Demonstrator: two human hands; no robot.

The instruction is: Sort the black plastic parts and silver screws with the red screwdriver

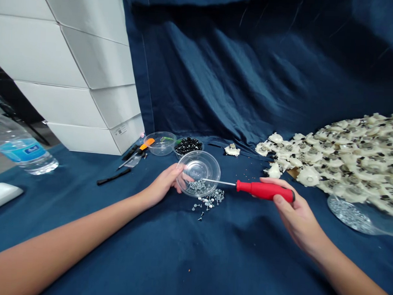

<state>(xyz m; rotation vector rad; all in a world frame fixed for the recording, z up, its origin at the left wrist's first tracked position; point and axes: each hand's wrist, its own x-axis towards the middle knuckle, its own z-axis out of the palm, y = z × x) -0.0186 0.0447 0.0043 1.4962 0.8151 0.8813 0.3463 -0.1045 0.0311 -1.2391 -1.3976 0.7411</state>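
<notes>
My left hand (164, 183) grips the rim of a clear plastic bowl (199, 167) and holds it tipped on its edge. Small silver screws (209, 197) spill from its lower lip onto the blue cloth. My right hand (291, 211) holds a red-handled screwdriver (264, 190), whose thin shaft points left with its tip at the screws inside the bowl.
A large heap of cream plastic parts (344, 157) lies at right, one loose part (232, 150) behind the bowl. A clear dish of screws (355, 215) sits at right. Two small bowls (175, 144), an orange tool (141, 150), a water bottle (20, 148) and white boxes (73, 70) stand left.
</notes>
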